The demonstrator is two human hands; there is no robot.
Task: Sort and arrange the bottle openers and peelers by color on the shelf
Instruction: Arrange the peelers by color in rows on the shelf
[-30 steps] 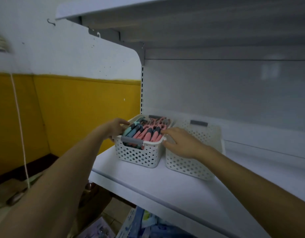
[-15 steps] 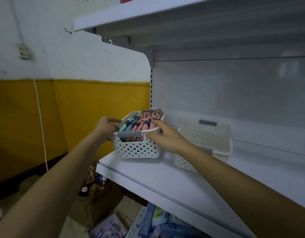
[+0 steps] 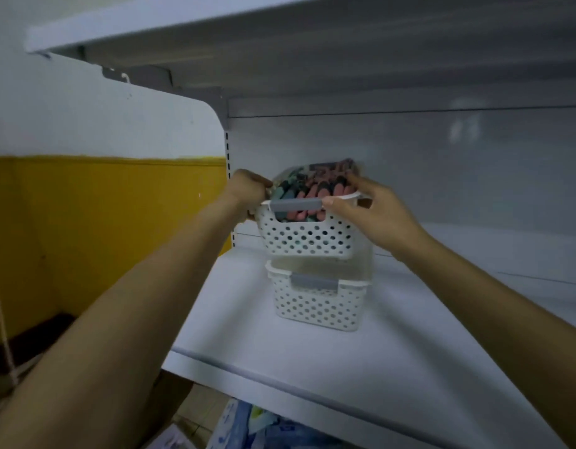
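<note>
Peelers and bottle openers (image 3: 312,189), pink and teal, are carried in a white perforated basket (image 3: 307,238) pinched at its rim by both hands, left (image 3: 247,192) and right (image 3: 371,212), above an empty basket (image 3: 317,301) on the shelf (image 3: 312,361), seemingly for sorting.

2 white perforated baskets (image 3: 307,241) with grey handles (image 3: 296,204); pink and teal tools (image 3: 312,189).

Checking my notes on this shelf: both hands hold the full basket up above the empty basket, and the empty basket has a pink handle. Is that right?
Not quite. The head view shows the empty basket has a grey handle, not pink. The rest stands: the left hand and right hand hold the full basket up above it.
</note>
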